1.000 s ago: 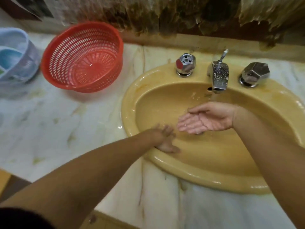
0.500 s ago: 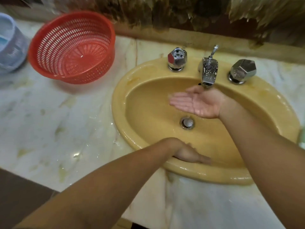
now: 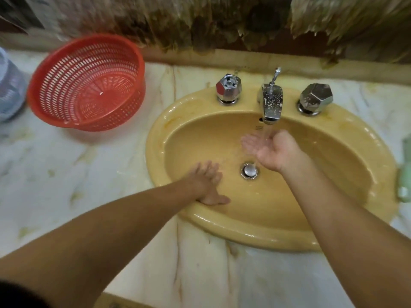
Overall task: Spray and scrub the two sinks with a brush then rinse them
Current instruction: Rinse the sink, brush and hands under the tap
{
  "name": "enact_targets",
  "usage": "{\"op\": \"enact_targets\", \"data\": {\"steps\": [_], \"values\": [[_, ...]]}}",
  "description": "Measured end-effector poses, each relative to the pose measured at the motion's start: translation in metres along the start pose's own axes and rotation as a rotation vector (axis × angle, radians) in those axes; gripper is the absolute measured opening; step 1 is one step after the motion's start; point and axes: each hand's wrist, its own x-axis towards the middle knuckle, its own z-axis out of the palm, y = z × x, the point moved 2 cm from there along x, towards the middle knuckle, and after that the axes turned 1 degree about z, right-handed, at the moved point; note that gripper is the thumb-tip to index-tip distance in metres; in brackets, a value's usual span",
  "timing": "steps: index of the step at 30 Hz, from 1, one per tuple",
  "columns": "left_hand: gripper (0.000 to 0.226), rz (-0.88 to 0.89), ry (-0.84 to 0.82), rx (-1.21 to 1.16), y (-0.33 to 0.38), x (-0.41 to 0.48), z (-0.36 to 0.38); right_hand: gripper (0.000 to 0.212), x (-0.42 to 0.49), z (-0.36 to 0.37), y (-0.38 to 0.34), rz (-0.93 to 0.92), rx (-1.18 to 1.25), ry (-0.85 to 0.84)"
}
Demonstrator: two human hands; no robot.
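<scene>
1. Marble counter [image 3: 77,174], pale with yellowish veins, carries everything below a dark, ragged wall.
2. Right hand [image 3: 270,150] is cupped palm-up inside the sink [image 3: 222,227], fingers relaxed and holding nothing, directly under the faucet [image 3: 271,105]; running water falls onto its palm.
3. Left hand [image 3: 205,183] lies flat, fingers straight and spread, pressed on the sink's inner wall at the near-left side, holding nothing.
4. Between the two hands, at the sink's bottom, sits the metal drain [image 3: 249,170].
5. Yellow and oval, the sink is set into the counter, its rim wet.
6. Behind the sink's basin, on its back rim, two faceted chrome knobs flank the faucet: left knob [image 3: 228,89], right knob [image 3: 315,97].
7. Left of the sink and apart from it stands a red plastic basket [image 3: 86,83], tilted.
8. Farther left of the sink, a pale blue container [image 3: 10,90] is cut by the frame edge.
9. Just right of the sink, a green object [image 3: 405,174] shows partly; what it is cannot be told.
</scene>
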Motion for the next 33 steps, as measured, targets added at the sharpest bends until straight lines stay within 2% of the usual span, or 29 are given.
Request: {"op": "enact_targets", "data": {"steps": [3, 5, 7, 11, 13, 14, 16, 18, 21, 23, 26, 28, 30, 32, 33], "values": [[0.091, 0.012, 0.209, 0.386, -0.032, 0.008, -0.023, 0.045, -0.005, 0.006, 0.006, 0.054, 0.061, -0.076], [0.089, 0.041, 0.396, 0.672, -0.065, 0.016, -0.045, 0.042, -0.003, 0.009, 0.002, -0.025, 0.257, 0.016], [0.089, 0.131, 0.514, 0.897, -0.079, 0.025, -0.064, 0.039, 0.000, 0.008, 0.001, -0.116, 0.440, 0.145], [0.073, 0.237, 0.635, 1.165, -0.065, 0.045, -0.093, 0.044, -0.014, 0.017, 0.010, -0.119, 0.501, -0.054], [0.070, 0.260, 0.758, 1.217, -0.053, 0.050, -0.106, 0.036, -0.019, 0.015, 0.007, -0.190, 0.573, 0.032], [0.069, 0.276, 0.770, 1.192, -0.050, 0.054, -0.106, 0.037, -0.022, 0.014, 0.006, -0.205, 0.568, 0.037], [0.066, 0.363, 0.648, 1.134, -0.049, 0.064, -0.094, 0.044, -0.026, 0.011, 0.010, -0.142, 0.463, -0.070], [0.061, 0.427, 0.579, 1.089, -0.054, 0.064, -0.084, 0.046, -0.027, 0.012, 0.012, -0.080, 0.392, -0.079], [0.066, 0.368, 0.833, 1.022, -0.063, 0.054, -0.097, 0.039, -0.027, 0.009, 0.006, -0.190, 0.440, 0.094], [0.066, 0.290, 0.848, 0.918, -0.061, 0.048, -0.096, 0.042, -0.030, 0.017, 0.009, -0.137, 0.331, -0.063], [0.067, 0.264, 0.623, 0.733, -0.062, 0.047, -0.060, 0.044, -0.025, 0.018, 0.019, -0.019, 0.120, -0.142], [0.075, 0.339, 0.408, 0.559, -0.060, 0.043, -0.027, 0.042, -0.020, 0.007, 0.016, -0.104, 0.204, 0.000], [0.081, 0.363, 0.262, 0.361, -0.056, 0.031, -0.011, 0.040, -0.027, -0.001, 0.017, -0.113, 0.168, -0.019], [0.082, 0.367, 0.203, 0.193, -0.050, 0.018, -0.012, 0.037, -0.040, -0.014, 0.034, -0.019, -0.123, -0.049], [0.077, 0.366, 0.193, 0.075, -0.047, 0.014, -0.015, 0.034, -0.048, -0.023, 0.047, 0.033, -0.354, -0.034]]}}
